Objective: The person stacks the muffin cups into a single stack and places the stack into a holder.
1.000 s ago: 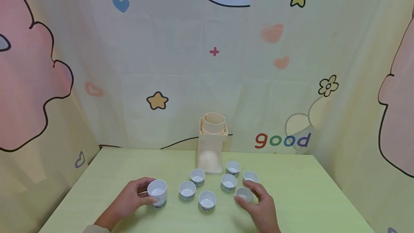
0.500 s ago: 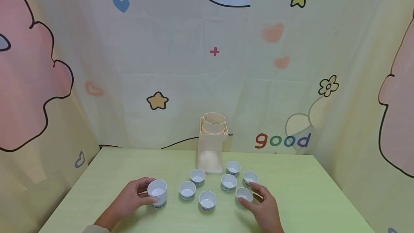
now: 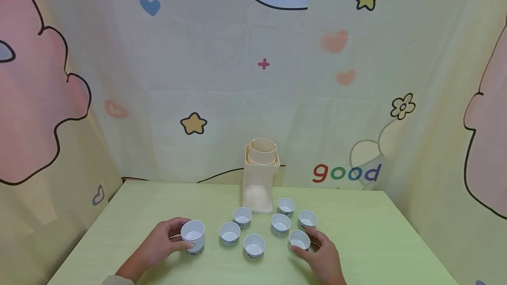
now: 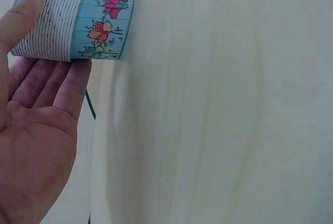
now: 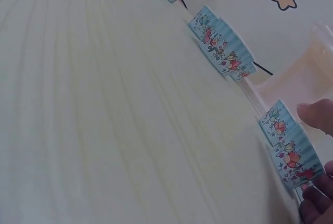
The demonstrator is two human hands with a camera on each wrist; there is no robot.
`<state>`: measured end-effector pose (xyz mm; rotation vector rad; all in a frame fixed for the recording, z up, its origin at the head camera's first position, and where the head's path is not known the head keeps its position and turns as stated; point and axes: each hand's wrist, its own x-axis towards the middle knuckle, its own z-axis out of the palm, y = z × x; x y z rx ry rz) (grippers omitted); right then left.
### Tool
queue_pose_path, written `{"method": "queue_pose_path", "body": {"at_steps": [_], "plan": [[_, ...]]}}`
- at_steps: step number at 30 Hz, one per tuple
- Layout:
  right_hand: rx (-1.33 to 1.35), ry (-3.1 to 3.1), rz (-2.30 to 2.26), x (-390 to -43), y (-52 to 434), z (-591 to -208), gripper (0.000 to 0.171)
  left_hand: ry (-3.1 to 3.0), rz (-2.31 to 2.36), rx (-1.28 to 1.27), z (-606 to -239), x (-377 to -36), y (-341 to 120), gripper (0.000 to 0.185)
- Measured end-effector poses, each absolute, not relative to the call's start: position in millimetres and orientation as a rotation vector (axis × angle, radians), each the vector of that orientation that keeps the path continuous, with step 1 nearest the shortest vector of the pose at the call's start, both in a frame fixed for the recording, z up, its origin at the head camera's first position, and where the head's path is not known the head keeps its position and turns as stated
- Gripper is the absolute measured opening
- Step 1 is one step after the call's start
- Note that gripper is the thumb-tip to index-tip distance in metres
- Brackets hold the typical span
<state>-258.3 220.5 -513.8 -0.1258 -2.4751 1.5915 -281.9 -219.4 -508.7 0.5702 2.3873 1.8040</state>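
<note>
left hand: the left hand (image 3: pixel 158 243) is curled round the tall cup (image 3: pixel 193 235) at the left of the desk (image 3: pixel 130 214), thumb and fingers wrapped on its side; the left wrist view shows the ribbed band and the painted blue band of that cup (image 4: pixel 73 26) against the palm.
right hand: the right hand (image 3: pixel 322 256) has thumb and fingers closing on the near right cup (image 3: pixel 299 239), which stands on the desk at the front right of the cluster.
change: a second ago the right hand lay further left with fingers spread over that cup; now it has drawn in behind it and the fingers sit at its sides. the left hand and its cup have not moved. judged from this, the right hand is settling a grip, not lifting.
other cups: six more small cups stand between the hands, among them the front middle cup (image 3: pixel 254 245).
holder: a cream dispenser (image 3: pixel 259 175) stands at the back of the desk.
hard to see: in the right wrist view only fingertips (image 5: pixel 317 115) show beside a painted cup (image 5: pixel 291 153); whether they press it firmly cannot be told. the cups' insides look white and bare.
</note>
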Motion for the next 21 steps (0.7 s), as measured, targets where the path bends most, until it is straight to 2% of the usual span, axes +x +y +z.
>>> {"method": "queue_pose_path", "body": {"at_steps": [21], "plan": [[-0.162, -2.563, 1.420, -260.7, 222.2, -517.1, 0.069, 2.406, 1.780, 0.517, -508.3, -281.1, -218.9, 0.064]]}}
